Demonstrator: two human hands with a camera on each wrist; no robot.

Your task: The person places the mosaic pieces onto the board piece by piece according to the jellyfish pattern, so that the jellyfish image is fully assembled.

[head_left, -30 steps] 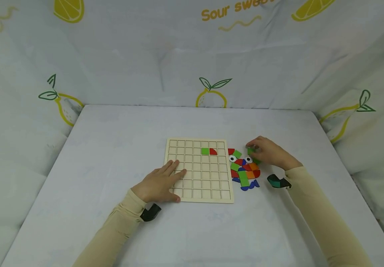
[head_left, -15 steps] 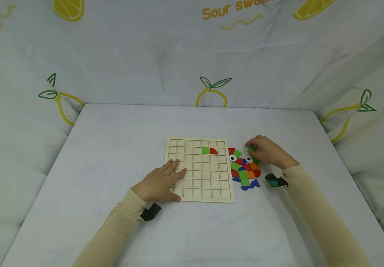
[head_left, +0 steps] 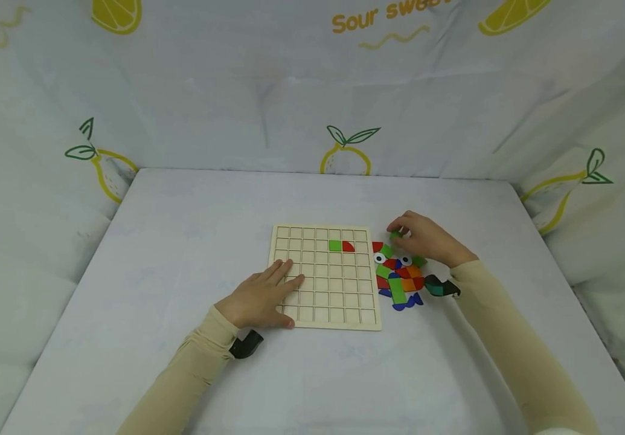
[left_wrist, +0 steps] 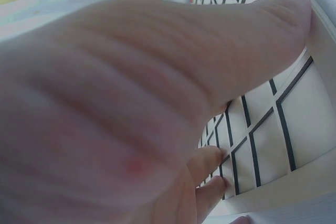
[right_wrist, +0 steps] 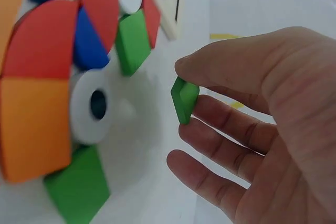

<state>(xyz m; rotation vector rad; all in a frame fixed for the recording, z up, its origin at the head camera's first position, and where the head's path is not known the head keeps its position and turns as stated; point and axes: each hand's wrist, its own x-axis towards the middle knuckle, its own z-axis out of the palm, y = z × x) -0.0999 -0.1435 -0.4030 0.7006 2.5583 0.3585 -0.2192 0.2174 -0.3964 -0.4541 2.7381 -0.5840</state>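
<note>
My right hand pinches a small green block between thumb and fingers, raised above the table just beyond the heap of coloured pieces. With fingers spread, my left hand rests flat on the left side of a pale wooden grid board; in the left wrist view its thumb lies along the board's edge. On the board, a green square and a red quarter-round piece sit side by side in the upper right cells.
Against the board's right edge lie several loose pieces: an orange block, a white ring-like disc with a dark centre, a green block, red and blue shapes. White cloth with lemon prints hangs behind and around the table.
My right hand has lifted the green block off the right side of the heap and moved slightly left and away from me. The left hand and the board stay where they were.
</note>
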